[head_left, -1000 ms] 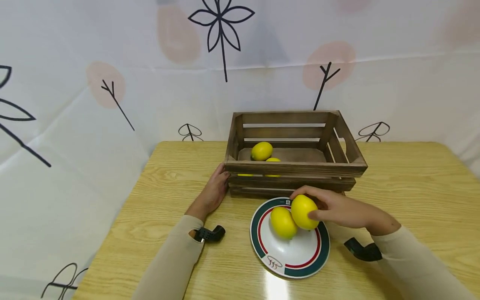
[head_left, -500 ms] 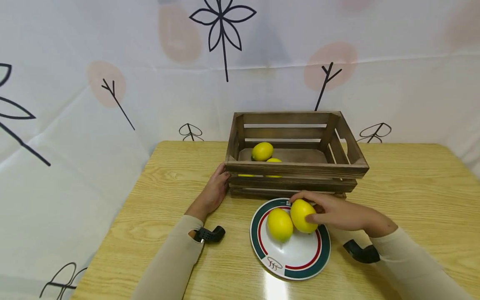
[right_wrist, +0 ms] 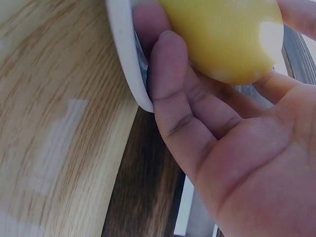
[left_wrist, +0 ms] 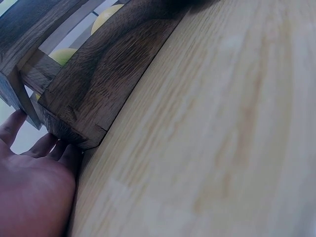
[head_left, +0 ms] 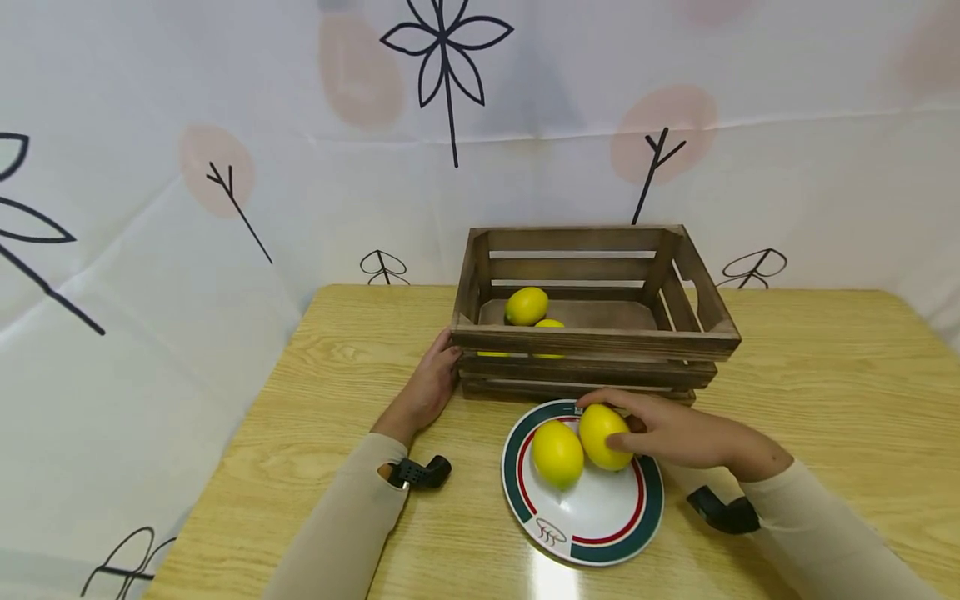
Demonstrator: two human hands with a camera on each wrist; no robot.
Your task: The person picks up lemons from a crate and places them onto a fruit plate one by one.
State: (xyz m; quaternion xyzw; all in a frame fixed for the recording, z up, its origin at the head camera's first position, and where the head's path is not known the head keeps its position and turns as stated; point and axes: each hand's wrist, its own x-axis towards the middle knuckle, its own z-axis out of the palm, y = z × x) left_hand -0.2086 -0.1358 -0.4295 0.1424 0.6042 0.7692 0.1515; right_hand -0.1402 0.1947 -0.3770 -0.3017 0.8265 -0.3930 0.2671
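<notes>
My right hand (head_left: 675,431) holds a yellow lemon (head_left: 597,435) between thumb and fingers, at the far right part of a white plate (head_left: 592,517) with a green and red rim. In the right wrist view, fingertips (right_wrist: 168,64) reach inside the plate's rim, close under the lemon. A second lemon (head_left: 557,455) lies beside it on the plate. My left hand (head_left: 429,385) touches the front left corner of a brown slatted wooden crate (head_left: 600,340); its fingers rest against the wood in the left wrist view. Inside the crate lie lemons (head_left: 527,307), partly hidden by the front slats.
The crate stands behind the plate on a light wood table (head_left: 315,467). A patterned white cloth (head_left: 540,125) hangs behind the table. Black wrist devices (head_left: 423,472) sit on both sleeves.
My right hand has lowered the held lemon slightly toward the plate. The other lemon on the plate has shifted a little left and turned more upright. My left hand stays at the crate.
</notes>
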